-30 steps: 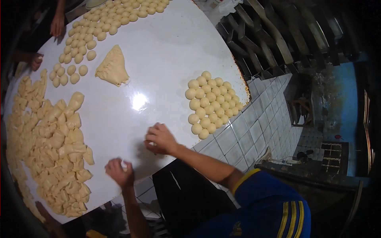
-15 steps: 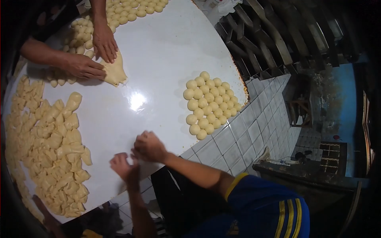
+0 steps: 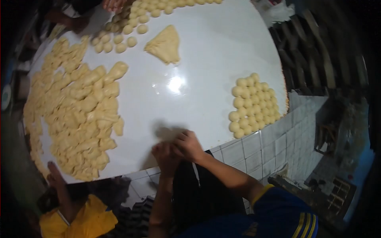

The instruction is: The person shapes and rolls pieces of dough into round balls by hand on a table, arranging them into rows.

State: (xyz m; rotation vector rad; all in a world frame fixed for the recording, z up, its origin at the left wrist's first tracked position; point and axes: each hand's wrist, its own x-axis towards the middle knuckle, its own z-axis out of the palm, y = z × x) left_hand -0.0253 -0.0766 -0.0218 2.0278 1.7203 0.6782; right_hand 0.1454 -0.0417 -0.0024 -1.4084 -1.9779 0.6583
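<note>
Head view: our left hand (image 3: 166,155) and right hand (image 3: 189,145) hover close together at the table (image 3: 206,99) edge, fingers curled, on what we cannot tell. Dough balls (image 3: 256,108) at right lie apart from dough pieces (image 3: 85,127), presumably against sticking.

My left hand (image 3: 164,155) and right hand (image 3: 189,144) have drawn together just below centre; a co-worker's hands (image 3: 114,4) have left the dough slab (image 3: 165,44) for the upper left; more yellow clothing (image 3: 89,220) shows lower left.
</note>
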